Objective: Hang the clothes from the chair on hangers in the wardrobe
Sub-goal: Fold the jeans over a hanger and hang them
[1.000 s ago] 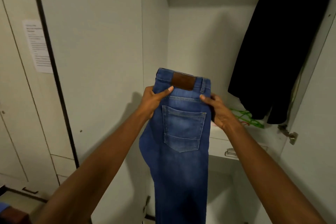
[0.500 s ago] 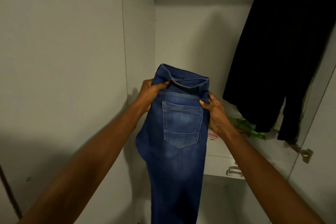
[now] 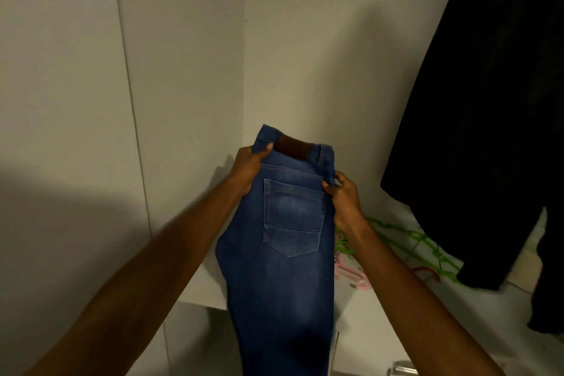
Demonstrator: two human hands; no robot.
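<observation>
Jeans (image 3: 283, 241) held folded lengthwise in front of the open wardrobe (image 3: 320, 70), waistband up, legs hanging below the shelf (image 3: 381, 308). Left hand (image 3: 248, 166) pinches the waistband corner, thumb on the front; right hand (image 3: 345, 197) grips the opposite edge beside the pocket. Since a second ago the person has stepped closer: the door with its paper note is out of view, the shelf fills the frame. Hangers (image 3: 418, 246), green and pink, lie on the shelf just behind the jeans. Coat (image 3: 488, 131) already hangs right. Judgement: hanger pick-up next, needs one hand freed.
</observation>
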